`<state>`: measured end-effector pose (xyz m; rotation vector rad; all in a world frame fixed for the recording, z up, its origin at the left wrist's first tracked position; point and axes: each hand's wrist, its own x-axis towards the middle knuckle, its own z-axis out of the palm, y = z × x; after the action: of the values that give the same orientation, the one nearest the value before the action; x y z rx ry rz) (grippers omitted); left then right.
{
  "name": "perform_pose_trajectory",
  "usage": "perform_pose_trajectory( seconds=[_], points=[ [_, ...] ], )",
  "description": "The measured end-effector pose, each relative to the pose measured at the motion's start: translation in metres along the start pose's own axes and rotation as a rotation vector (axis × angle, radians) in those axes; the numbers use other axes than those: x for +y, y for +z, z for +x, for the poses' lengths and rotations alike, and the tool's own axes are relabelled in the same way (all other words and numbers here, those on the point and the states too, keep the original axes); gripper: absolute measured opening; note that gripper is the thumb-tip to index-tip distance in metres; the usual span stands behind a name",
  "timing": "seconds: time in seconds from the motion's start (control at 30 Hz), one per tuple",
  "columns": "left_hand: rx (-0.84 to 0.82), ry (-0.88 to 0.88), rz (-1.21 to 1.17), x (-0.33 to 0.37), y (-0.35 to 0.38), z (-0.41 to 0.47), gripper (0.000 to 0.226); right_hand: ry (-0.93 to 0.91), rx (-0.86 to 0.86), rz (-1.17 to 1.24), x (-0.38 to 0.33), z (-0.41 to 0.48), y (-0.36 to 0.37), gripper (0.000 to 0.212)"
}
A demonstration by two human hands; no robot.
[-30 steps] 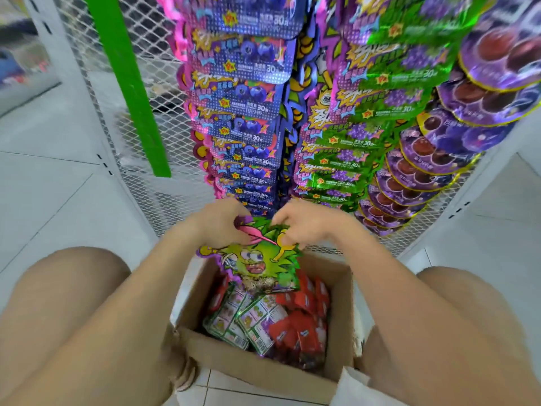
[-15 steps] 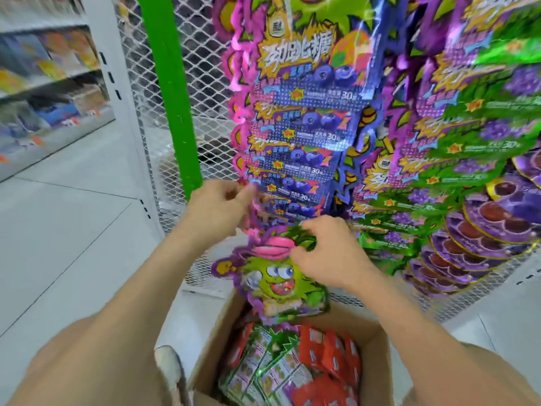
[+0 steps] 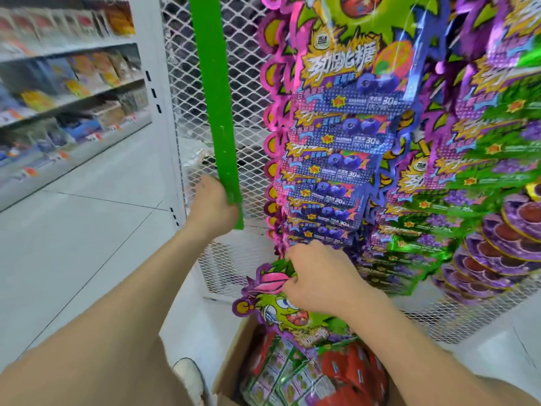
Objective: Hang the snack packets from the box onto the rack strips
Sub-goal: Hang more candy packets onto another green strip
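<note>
Snack packet (image 3: 272, 309) in my view now, the one with the green cartoon face and pink cap, held over the open box (image 3: 231, 358) and apart from the rack. Whether its lower edge touches the contents below, I can't tell. My right hand (image 3: 319, 279) has it pinched at the top edge, fingers curled over the cap. My wrist and forearm cover the packet's right side, so its lower print is lost to me.

Left hand (image 3: 212, 206) is up on the green strip (image 3: 218, 112), wrapped round its bottom end. The fingertips go behind the plastic and I lose them there. That strip hangs in front of the white mesh panel (image 3: 251, 83), its top cut off by the frame edge.

Right of it is a column of blue blueberry packets (image 3: 345, 148) overlapping downward, then green grape packets (image 3: 491, 159), then purple round packs (image 3: 509, 230) at far right. Whatever carries those is buried under them; I can't see it.

Down in the box, red packets (image 3: 351, 373) and green-and-white packets (image 3: 278, 373) lie in a jumble, and the box's near side runs out of the bottom of the picture. A white shoe (image 3: 187, 373) shows just left of the box. Store shelves (image 3: 73, 83) at far left are smeared with blur, labels unreadable.
</note>
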<state>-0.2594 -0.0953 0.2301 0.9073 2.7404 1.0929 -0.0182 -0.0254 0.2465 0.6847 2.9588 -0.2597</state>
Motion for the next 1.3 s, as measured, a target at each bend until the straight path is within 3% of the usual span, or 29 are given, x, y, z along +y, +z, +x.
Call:
perform_pose_trajectory(
  seconds=[0.1,0.2,0.33,0.53,0.63,0.83,0.93,1.03,1.13,1.3],
  points=[
    [0.047,-0.023,-0.09,-0.004,-0.003,0.006,0.047,-0.005,-0.035,-0.017,-0.008,-0.004,0.002,0.04],
    [0.125,-0.018,-0.045,-0.002,-0.005,-0.005,0.035,-0.012,-0.075,0.049,-0.011,-0.009,0.013,0.04],
    [0.175,-0.024,-0.017,0.015,-0.004,-0.02,0.037,-0.014,-0.113,0.134,-0.014,-0.001,0.03,0.045],
    [-0.082,0.086,-0.175,0.006,-0.012,-0.033,0.028,-0.032,-0.234,0.145,-0.004,0.011,0.042,0.045],
    [-0.219,0.099,-0.278,-0.006,-0.027,-0.045,0.019,-0.047,-0.121,0.206,-0.006,0.021,0.034,0.032],
    [-0.331,0.131,-0.236,-0.016,-0.04,-0.057,0.031,-0.01,0.252,0.374,-0.026,0.024,0.027,0.019],
    [-0.132,0.143,-0.137,-0.008,-0.036,-0.055,0.02,-0.067,0.447,0.201,-0.034,0.033,0.026,0.023],
    [0.009,0.096,-0.168,0.004,-0.036,-0.05,0.01,-0.094,0.424,-0.023,-0.034,0.04,0.015,0.039],
    [0.001,0.103,-0.276,0.01,-0.037,-0.043,0.016,-0.028,0.375,-0.176,-0.022,0.036,0.001,0.052],
    [-0.013,0.107,-0.199,0.01,-0.037,-0.035,0.008,0.062,0.321,-0.322,-0.007,0.03,-0.005,0.044]
  ],
)
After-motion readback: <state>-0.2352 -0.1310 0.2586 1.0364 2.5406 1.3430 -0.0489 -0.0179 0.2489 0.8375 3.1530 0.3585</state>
